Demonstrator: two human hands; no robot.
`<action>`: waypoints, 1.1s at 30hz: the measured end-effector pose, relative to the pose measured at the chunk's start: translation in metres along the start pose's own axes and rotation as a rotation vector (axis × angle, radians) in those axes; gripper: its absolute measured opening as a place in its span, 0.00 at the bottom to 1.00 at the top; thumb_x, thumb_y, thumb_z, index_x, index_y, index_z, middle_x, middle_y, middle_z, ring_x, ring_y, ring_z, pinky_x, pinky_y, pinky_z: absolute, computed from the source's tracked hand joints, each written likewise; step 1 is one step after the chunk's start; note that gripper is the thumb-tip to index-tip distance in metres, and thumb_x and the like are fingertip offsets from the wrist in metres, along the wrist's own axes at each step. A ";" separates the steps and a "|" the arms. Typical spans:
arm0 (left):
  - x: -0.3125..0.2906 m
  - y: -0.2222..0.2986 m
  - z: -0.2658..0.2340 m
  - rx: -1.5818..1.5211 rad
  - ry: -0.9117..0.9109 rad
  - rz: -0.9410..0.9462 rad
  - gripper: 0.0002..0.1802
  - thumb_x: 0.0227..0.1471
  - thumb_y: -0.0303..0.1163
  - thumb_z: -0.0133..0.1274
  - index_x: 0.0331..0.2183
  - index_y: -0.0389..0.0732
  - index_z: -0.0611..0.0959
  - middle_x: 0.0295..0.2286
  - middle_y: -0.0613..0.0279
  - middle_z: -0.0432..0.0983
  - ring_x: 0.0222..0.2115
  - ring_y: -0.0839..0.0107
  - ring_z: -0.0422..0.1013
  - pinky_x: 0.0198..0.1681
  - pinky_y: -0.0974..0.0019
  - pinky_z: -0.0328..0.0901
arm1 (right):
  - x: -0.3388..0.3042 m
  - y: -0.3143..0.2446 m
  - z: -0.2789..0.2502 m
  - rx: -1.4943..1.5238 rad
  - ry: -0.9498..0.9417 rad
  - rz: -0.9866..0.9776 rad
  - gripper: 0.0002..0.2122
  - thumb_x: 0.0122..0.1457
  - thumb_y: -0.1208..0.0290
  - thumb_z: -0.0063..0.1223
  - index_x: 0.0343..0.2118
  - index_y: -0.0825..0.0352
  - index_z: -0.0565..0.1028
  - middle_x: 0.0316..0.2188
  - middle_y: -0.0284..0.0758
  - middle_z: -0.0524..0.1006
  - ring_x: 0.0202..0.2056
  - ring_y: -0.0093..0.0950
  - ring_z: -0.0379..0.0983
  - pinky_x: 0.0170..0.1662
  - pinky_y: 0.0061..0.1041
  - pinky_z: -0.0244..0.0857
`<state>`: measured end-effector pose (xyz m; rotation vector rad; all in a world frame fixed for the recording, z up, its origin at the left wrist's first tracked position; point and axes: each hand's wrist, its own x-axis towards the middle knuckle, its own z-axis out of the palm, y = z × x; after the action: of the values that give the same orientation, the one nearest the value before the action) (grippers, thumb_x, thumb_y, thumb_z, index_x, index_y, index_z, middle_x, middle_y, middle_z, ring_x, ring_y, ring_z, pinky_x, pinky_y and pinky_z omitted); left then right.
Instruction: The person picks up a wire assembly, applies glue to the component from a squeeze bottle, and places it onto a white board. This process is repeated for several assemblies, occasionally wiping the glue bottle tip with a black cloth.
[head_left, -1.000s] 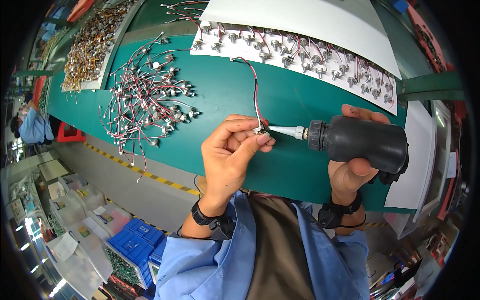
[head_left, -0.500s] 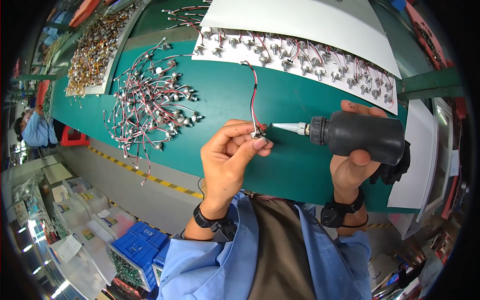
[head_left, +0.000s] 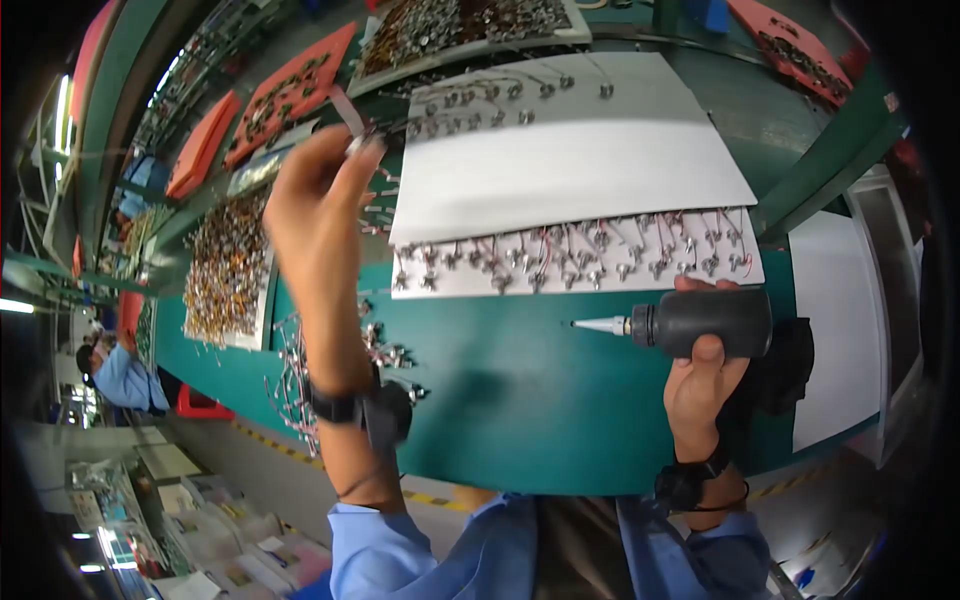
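The black squeeze bottle [head_left: 705, 322] lies level in our right hand [head_left: 705, 385] at about four o'clock, its thin white nozzle [head_left: 598, 324] pointing toward nine o'clock over the green table [head_left: 520, 400]. Our fingers wrap the bottle's body, with the thumb pressed up on its underside. Our left hand [head_left: 315, 215] is raised toward eleven o'clock, fingertips pinched together on a small wired part [head_left: 352, 128], which is blurred; we cannot tell more of it.

Bare green surface lies under and ahead of the nozzle, running from the centre down to the table's near edge at six o'clock. At twelve o'clock a large white sheet [head_left: 570, 170] covers the table, and along its near strip sits a row of small metal connectors with red and white wires [head_left: 580, 255], just above the bottle. A loose heap of the same wired parts [head_left: 300, 380] lies at eight o'clock behind our left forearm.

At nine o'clock a shallow tray [head_left: 225, 270] is filled with small brass-coloured pieces. Orange trays [head_left: 290, 95] at eleven o'clock hold scattered dark bits. A person in blue [head_left: 125, 375] sits beyond the table's left edge.
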<state>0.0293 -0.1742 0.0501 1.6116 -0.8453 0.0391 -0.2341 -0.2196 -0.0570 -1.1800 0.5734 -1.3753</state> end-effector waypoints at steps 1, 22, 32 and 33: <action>0.027 -0.009 0.019 0.089 -0.083 0.048 0.10 0.39 0.27 0.54 0.28 0.34 0.78 0.22 0.63 0.73 0.21 0.78 0.66 0.24 0.77 0.61 | 0.002 -0.002 -0.001 0.001 0.014 0.002 0.30 0.48 0.54 0.52 0.47 0.70 0.57 0.39 0.44 0.68 0.41 0.30 0.65 0.42 0.24 0.60; 0.026 -0.088 0.186 0.621 -0.484 0.323 0.11 0.37 0.36 0.55 0.26 0.42 0.80 0.33 0.54 0.69 0.34 0.60 0.66 0.36 0.64 0.63 | 0.043 -0.018 -0.031 0.146 0.343 -0.057 0.25 0.53 0.56 0.45 0.46 0.70 0.57 0.39 0.39 0.68 0.41 0.30 0.64 0.44 0.26 0.59; -0.243 0.030 0.176 0.007 -1.017 0.199 0.12 0.38 0.32 0.54 0.27 0.34 0.76 0.26 0.51 0.70 0.28 0.53 0.68 0.29 0.60 0.64 | 0.009 -0.093 -0.142 0.318 0.489 -0.174 0.16 0.54 0.60 0.45 0.38 0.70 0.66 0.35 0.39 0.70 0.42 0.33 0.65 0.35 0.23 0.64; -0.251 0.028 0.184 0.052 -1.022 0.184 0.11 0.38 0.31 0.54 0.25 0.34 0.75 0.27 0.50 0.69 0.28 0.53 0.68 0.30 0.60 0.64 | 0.004 -0.094 -0.138 0.310 0.587 -0.154 0.16 0.54 0.61 0.45 0.38 0.70 0.66 0.35 0.40 0.70 0.39 0.31 0.66 0.33 0.22 0.63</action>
<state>-0.2468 -0.2103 -0.0905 1.5611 -1.7715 -0.6874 -0.3961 -0.2453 -0.0248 -0.5700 0.6525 -1.8819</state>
